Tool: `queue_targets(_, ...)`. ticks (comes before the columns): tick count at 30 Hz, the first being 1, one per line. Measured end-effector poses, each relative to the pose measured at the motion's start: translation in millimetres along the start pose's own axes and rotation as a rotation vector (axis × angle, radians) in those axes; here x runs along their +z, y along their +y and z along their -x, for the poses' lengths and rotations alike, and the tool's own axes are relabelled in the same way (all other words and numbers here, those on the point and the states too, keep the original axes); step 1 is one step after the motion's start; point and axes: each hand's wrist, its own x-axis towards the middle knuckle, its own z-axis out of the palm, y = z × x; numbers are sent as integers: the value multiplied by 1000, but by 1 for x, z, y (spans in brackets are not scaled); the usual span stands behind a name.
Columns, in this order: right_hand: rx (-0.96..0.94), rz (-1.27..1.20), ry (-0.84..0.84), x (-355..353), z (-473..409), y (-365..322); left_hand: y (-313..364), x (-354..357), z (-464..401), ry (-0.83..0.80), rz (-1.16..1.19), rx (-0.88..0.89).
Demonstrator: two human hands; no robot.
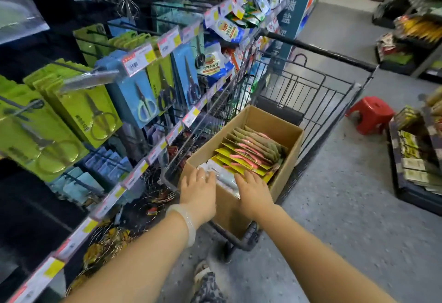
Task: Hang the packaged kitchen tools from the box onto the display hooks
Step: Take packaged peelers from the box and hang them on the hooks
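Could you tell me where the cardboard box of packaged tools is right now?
The cardboard box sits in the shopping cart, centre of the head view, right of the scissor hooks.

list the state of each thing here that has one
brown cardboard box: open, in the cart
yellow packets with pink tools: stacked inside the box
black wire shopping cart: parked by the shelf
left hand: open, on clear packets
right hand: open, on the packets

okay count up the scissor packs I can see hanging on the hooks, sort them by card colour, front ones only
Green-card scissor packs: 3 front packs
Blue-card scissor packs: 2 front packs
Total: 5 front packs. More cards hang behind each one, too stacked and blurred to count.
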Motion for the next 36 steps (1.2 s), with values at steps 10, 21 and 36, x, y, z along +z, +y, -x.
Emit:
queue_targets(10,6,-38,-176,24,-106,5,-30,18,-86,-148,100,-66)
queue_targets(21,9,-69,-393,65,-156,24,-35,53,-111,-301,144,-171)
queue_targets(36,-144,-27,-550,96,-185,64,1,57,-109,-372,291,-397)
